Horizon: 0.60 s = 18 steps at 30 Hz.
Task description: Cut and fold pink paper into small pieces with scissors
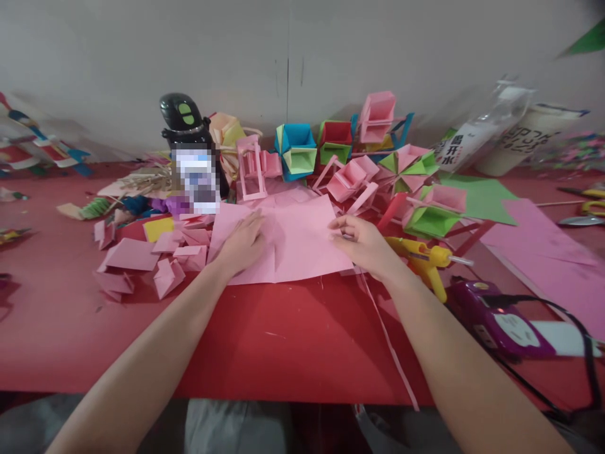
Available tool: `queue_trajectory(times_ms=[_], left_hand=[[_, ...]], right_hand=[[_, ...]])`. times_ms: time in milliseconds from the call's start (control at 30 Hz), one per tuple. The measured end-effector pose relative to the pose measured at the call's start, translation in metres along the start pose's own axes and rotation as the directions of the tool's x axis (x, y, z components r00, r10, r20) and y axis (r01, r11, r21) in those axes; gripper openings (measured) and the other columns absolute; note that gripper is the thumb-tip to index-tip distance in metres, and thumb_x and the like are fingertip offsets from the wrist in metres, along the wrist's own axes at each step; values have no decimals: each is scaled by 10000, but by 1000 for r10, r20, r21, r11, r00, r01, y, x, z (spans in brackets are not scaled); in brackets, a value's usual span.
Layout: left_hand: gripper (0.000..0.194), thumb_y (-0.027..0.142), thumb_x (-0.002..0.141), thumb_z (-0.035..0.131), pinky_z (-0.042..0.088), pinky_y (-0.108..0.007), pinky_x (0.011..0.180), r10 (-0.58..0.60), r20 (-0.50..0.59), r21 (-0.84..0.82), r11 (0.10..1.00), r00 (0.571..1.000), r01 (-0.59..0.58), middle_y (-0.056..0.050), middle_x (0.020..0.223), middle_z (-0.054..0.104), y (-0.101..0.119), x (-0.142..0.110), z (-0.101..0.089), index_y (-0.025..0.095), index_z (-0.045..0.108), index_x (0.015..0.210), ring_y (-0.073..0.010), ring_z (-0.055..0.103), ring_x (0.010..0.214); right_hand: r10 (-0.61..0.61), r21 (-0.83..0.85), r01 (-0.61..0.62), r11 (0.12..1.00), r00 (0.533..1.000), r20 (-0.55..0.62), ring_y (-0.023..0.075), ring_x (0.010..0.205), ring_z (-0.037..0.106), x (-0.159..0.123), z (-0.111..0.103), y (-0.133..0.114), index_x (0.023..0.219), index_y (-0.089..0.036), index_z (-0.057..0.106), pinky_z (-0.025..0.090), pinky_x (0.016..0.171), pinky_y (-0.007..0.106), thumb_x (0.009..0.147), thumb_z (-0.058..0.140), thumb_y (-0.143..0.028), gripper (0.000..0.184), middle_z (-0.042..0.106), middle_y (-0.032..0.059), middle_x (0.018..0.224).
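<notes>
A pink sheet of paper (302, 236) with an upright crease lies in front of me on the red table. My left hand (243, 243) rests flat on its left part, fingers stretched out. At the sheet's right edge is my right hand (362, 243), its fingers loosely bent and a gap showing between thumb and forefinger. Beneath that hand a thin pink strip (387, 340) trails toward the table's front edge. Folded pink paper pieces (169, 277) lie in a heap left of the sheet.
Several paper wheel models (347, 180) stand behind the sheet. A phone (198, 180) leans on a black bottle (182, 113). To the right lie a yellow glue gun (425, 255), a purple power strip (501, 318) with a black cable, and pink sheets (543, 246).
</notes>
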<state>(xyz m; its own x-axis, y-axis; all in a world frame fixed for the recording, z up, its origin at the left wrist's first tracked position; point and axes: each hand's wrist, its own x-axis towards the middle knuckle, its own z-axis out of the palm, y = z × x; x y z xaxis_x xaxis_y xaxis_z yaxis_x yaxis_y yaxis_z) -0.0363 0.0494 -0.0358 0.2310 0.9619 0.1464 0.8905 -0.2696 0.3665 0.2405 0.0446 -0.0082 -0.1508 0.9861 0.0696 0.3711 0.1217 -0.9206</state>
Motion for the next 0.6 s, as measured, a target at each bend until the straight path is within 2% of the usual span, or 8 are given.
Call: queue_trajectory(times_ms=[67, 133, 200, 300, 367, 433, 533, 600], left_hand=[[570, 286, 914, 447, 264, -441, 1241, 12, -37, -24, 1000, 999, -13, -135, 1619, 383, 0, -2, -7, 124, 492, 1458, -267, 348, 1502], [662, 436, 902, 536, 272, -478, 1235, 20, 15, -30, 999, 1000, -19, -132, 1608, 403, 2, -8, -17, 157, 452, 1496, -305, 359, 1494], [873, 638, 854, 587, 256, -526, 1233, 46, 169, -55, 998, 984, -37, -135, 1652, 308, 6, -17, -30, 186, 352, 1563, -351, 319, 1508], [1158, 748, 714, 690, 291, -525, 1222, 74, 369, -139, 990, 926, -23, -128, 1676, 239, 10, -31, -48, 192, 217, 1614, -367, 270, 1525], [1199, 724, 688, 729, 295, -516, 1223, 80, 407, -152, 988, 910, -19, -123, 1678, 234, 11, -35, -54, 192, 194, 1620, -360, 272, 1526], [1134, 624, 722, 742, 273, -511, 1234, 96, 382, -117, 992, 919, -56, -135, 1673, 244, 10, -35, -54, 161, 217, 1614, -359, 279, 1523], [853, 355, 799, 651, 289, -461, 1234, 156, 300, -89, 987, 941, -135, -118, 1634, 355, 7, -32, -48, 161, 345, 1571, -317, 362, 1492], [648, 237, 832, 545, 365, -418, 1190, 191, 240, -127, 978, 952, -164, -79, 1538, 516, 6, -31, -47, 200, 501, 1477, -273, 484, 1416]], right_hand=[[5, 54, -5, 999, 1000, -2, 215, 908, 655, 0, 0, -2, 944, -189, 709, 496, 894, 401, 778, 712, -284, 191, 727, 75, 987], [60, 167, -58, 984, 998, -5, 200, 868, 648, 0, -1, -5, 937, -189, 752, 504, 875, 390, 764, 723, -278, 197, 735, 66, 956], [153, 336, -148, 930, 988, 14, 180, 805, 636, 0, -1, -10, 945, -192, 777, 519, 814, 367, 736, 728, -243, 221, 735, 56, 907], [234, 543, -225, 809, 971, 54, 163, 758, 626, -1, -2, -16, 911, -181, 795, 526, 730, 326, 696, 690, -158, 240, 740, 63, 890], [239, 597, -233, 768, 969, 70, 157, 734, 619, 0, -2, -19, 887, -166, 801, 526, 694, 309, 682, 651, -121, 258, 741, 71, 881], [234, 613, -238, 753, 968, 88, 150, 686, 601, 0, -3, -21, 871, -153, 803, 525, 662, 304, 672, 617, -105, 276, 728, 68, 821], [236, 627, -243, 740, 967, 96, 153, 678, 606, 1, -3, -20, 867, -148, 797, 527, 644, 298, 655, 594, -99, 297, 711, 61, 773], [236, 624, -234, 745, 968, 82, 156, 706, 624, 1, -3, -18, 884, -163, 788, 525, 637, 289, 660, 622, -107, 284, 713, 55, 793]])
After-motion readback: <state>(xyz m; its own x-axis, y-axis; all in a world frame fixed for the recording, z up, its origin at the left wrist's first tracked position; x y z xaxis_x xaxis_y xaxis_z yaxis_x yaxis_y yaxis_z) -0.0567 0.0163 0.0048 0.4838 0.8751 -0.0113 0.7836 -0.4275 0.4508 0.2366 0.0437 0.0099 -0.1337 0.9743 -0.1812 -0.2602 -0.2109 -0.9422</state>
